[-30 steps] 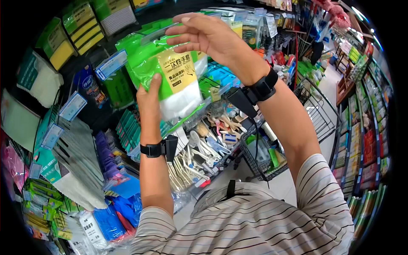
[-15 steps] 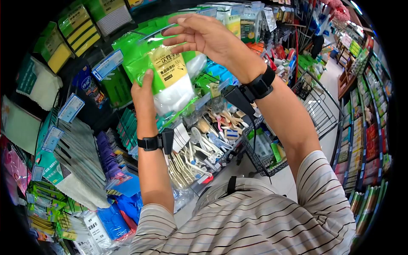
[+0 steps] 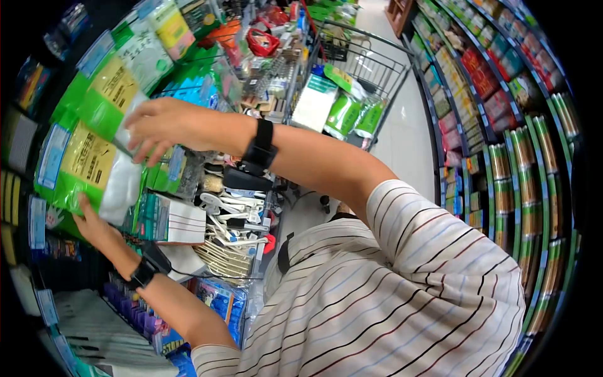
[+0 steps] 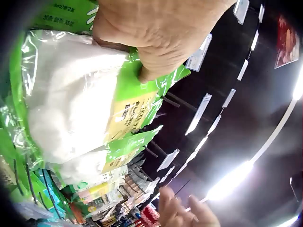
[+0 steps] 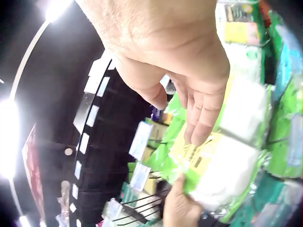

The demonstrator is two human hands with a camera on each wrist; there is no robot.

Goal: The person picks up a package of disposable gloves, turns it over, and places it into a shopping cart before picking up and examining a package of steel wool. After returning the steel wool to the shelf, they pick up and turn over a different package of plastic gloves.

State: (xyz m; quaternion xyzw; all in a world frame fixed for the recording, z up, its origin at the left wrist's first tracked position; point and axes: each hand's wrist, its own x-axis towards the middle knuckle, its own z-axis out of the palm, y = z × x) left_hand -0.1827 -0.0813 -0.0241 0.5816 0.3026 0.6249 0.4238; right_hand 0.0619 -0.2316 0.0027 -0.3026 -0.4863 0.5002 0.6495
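Observation:
In the head view, a green-and-yellow packet of disposable gloves (image 3: 122,185) hangs at the shelf front, white gloves showing through its clear part. My left hand (image 3: 99,232) holds it at its near edge, thumb on the front; the other fingers are hidden behind it. The left wrist view shows this hand (image 4: 147,38) close against the packet (image 4: 71,99). Another matching glove packet (image 3: 112,85) is just beyond. My right hand (image 3: 166,124) hovers in front of the packets with loosely bent fingers and nothing in its grasp, as the right wrist view shows the same hand (image 5: 180,71).
A wire shopping cart (image 3: 370,47) holding several packets (image 3: 344,116) stands in the aisle beyond. Brushes and light-handled tools (image 3: 229,223) fill a low bin beside my body. Along the right runs a stocked shelf (image 3: 499,188). Price tags (image 3: 53,154) line the left shelf.
The head view has swung to the right, bringing the cart and its packets into fuller sight. Both hands now appear further left and lower, the left one still holding the glove packet.

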